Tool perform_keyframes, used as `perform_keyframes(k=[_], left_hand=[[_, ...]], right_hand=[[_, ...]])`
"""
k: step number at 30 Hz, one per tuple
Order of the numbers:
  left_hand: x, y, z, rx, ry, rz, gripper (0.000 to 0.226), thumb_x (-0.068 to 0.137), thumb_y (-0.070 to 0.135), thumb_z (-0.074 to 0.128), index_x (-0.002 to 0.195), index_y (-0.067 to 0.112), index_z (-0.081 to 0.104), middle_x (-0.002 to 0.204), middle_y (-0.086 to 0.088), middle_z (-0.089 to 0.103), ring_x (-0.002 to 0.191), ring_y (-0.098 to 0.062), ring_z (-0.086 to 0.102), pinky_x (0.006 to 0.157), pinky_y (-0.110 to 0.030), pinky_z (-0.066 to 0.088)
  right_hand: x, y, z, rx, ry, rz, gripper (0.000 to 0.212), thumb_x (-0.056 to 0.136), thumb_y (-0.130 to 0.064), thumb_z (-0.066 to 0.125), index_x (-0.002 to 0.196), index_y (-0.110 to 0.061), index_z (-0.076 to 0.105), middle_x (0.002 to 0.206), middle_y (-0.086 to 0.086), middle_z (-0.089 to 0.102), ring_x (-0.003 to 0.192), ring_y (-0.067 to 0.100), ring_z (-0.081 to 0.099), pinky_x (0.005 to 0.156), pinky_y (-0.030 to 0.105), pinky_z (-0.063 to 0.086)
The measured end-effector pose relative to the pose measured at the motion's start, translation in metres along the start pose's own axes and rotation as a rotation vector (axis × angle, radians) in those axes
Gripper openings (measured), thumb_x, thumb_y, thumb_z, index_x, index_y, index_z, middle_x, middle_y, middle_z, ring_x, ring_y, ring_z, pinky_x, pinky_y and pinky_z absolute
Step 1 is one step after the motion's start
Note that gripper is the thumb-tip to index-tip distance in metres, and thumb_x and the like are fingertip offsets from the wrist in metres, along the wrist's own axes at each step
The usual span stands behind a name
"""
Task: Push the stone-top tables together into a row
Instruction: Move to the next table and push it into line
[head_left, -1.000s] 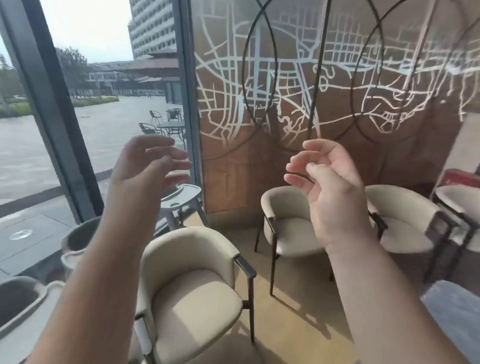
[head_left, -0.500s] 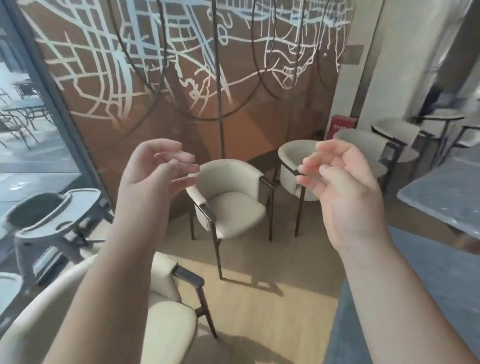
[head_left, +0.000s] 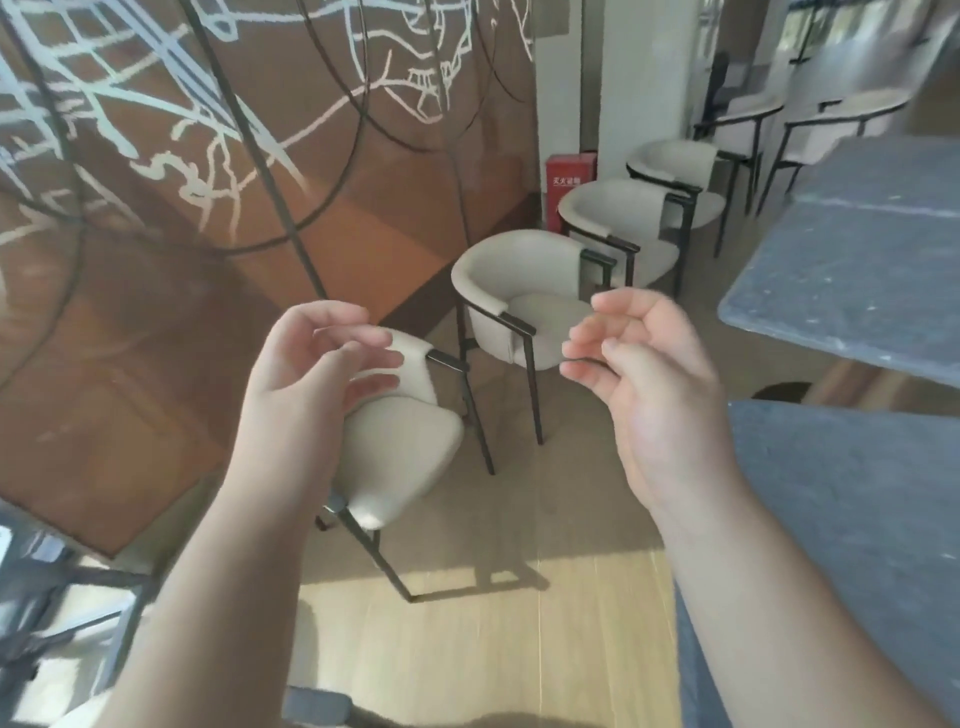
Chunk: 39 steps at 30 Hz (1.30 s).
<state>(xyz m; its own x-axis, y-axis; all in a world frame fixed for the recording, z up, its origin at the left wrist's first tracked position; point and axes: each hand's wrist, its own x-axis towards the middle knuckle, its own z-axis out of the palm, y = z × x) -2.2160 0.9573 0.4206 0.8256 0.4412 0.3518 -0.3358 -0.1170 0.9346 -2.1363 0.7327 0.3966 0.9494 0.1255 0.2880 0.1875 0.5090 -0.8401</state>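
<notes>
Two grey stone-top tables stand at the right. The nearer table (head_left: 852, 519) fills the lower right corner; the farther table (head_left: 857, 260) lies beyond it with a gap of floor between them. My left hand (head_left: 311, 374) and my right hand (head_left: 649, 384) are raised in mid-air in front of me, fingers loosely curled, holding nothing. Neither hand touches a table. My right forearm crosses over the nearer table's left edge.
Beige armchairs with dark metal frames line the wall: one chair (head_left: 400, 452) just below my left hand, another chair (head_left: 524, 301) behind it, more farther back. A brown wall with a white map pattern (head_left: 156, 156) is at left. A red box (head_left: 571, 176) stands by a pillar.
The view has swung to the right, away from the window. The stone-top tables have come into sight at right. Both hands stay raised and have lowered slightly in the view.
</notes>
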Motion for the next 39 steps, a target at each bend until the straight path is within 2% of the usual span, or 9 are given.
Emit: perform_keyframes(k=[7, 15, 18, 22, 28, 33, 39], left_hand=[[0.083, -0.069, 0.043, -0.078, -0.154, -0.042, 0.025, 0.089, 0.012, 0.054, 0.104, 0.025, 0.07, 0.097, -0.004, 0.073, 0.091, -0.026, 0.074, 0.076, -0.029, 0.058], [0.215, -0.132, 0.025, -0.192, -0.257, -0.031, 0.028, 0.089, 0.007, 0.053, 0.103, 0.024, 0.069, 0.094, -0.003, 0.074, 0.09, -0.026, 0.074, 0.076, -0.03, 0.06], [0.273, -0.155, 0.019, -0.188, -0.276, -0.073, 0.029, 0.088, 0.003, 0.052, 0.105, 0.02, 0.068, 0.095, -0.005, 0.074, 0.091, -0.026, 0.074, 0.077, -0.032, 0.061], [0.337, -0.179, 0.032, -0.215, -0.352, -0.096, 0.025, 0.088, 0.009, 0.053, 0.104, 0.02, 0.068, 0.096, -0.004, 0.073, 0.091, -0.027, 0.074, 0.078, -0.033, 0.06], [0.4, -0.217, 0.082, -0.229, -0.461, -0.15, 0.023, 0.086, 0.015, 0.055, 0.102, 0.025, 0.069, 0.096, -0.004, 0.073, 0.091, -0.025, 0.074, 0.077, -0.032, 0.061], [0.452, -0.259, 0.146, -0.201, -0.543, -0.206, 0.022, 0.086, 0.02, 0.058, 0.104, 0.022, 0.07, 0.096, -0.005, 0.074, 0.09, -0.024, 0.075, 0.075, -0.03, 0.06], [0.523, -0.315, 0.268, -0.181, -0.82, -0.203, 0.022, 0.097, 0.01, 0.049, 0.112, 0.015, 0.065, 0.101, -0.006, 0.073, 0.094, -0.027, 0.072, 0.078, -0.034, 0.059]], right_hand=[[0.045, 0.018, -0.031, -0.107, 0.151, -0.025, 0.032, 0.08, -0.001, 0.044, 0.106, -0.007, 0.061, 0.082, 0.004, 0.066, 0.082, 0.019, 0.064, 0.078, 0.032, 0.055], [0.141, 0.063, 0.004, -0.302, 0.166, -0.141, 0.031, 0.082, -0.002, 0.043, 0.106, -0.011, 0.061, 0.083, 0.002, 0.066, 0.085, 0.019, 0.063, 0.079, 0.032, 0.054], [0.188, 0.079, 0.017, -0.387, 0.214, -0.149, 0.032, 0.084, 0.001, 0.042, 0.107, -0.01, 0.06, 0.085, 0.002, 0.066, 0.086, 0.019, 0.063, 0.08, 0.033, 0.054], [0.241, 0.095, 0.025, -0.431, 0.291, -0.164, 0.033, 0.086, 0.005, 0.041, 0.107, -0.012, 0.061, 0.087, 0.002, 0.067, 0.086, 0.019, 0.064, 0.079, 0.03, 0.055], [0.289, 0.12, -0.005, -0.475, 0.405, -0.139, 0.032, 0.086, 0.005, 0.041, 0.106, -0.012, 0.06, 0.086, 0.002, 0.066, 0.086, 0.02, 0.064, 0.079, 0.032, 0.056], [0.334, 0.133, -0.065, -0.437, 0.606, -0.141, 0.037, 0.088, 0.009, 0.042, 0.102, -0.016, 0.065, 0.084, 0.002, 0.069, 0.086, 0.021, 0.065, 0.079, 0.035, 0.054], [0.414, 0.157, -0.151, -0.424, 0.679, -0.173, 0.036, 0.088, 0.005, 0.043, 0.101, -0.019, 0.065, 0.084, 0.001, 0.068, 0.085, 0.021, 0.065, 0.078, 0.033, 0.055]])
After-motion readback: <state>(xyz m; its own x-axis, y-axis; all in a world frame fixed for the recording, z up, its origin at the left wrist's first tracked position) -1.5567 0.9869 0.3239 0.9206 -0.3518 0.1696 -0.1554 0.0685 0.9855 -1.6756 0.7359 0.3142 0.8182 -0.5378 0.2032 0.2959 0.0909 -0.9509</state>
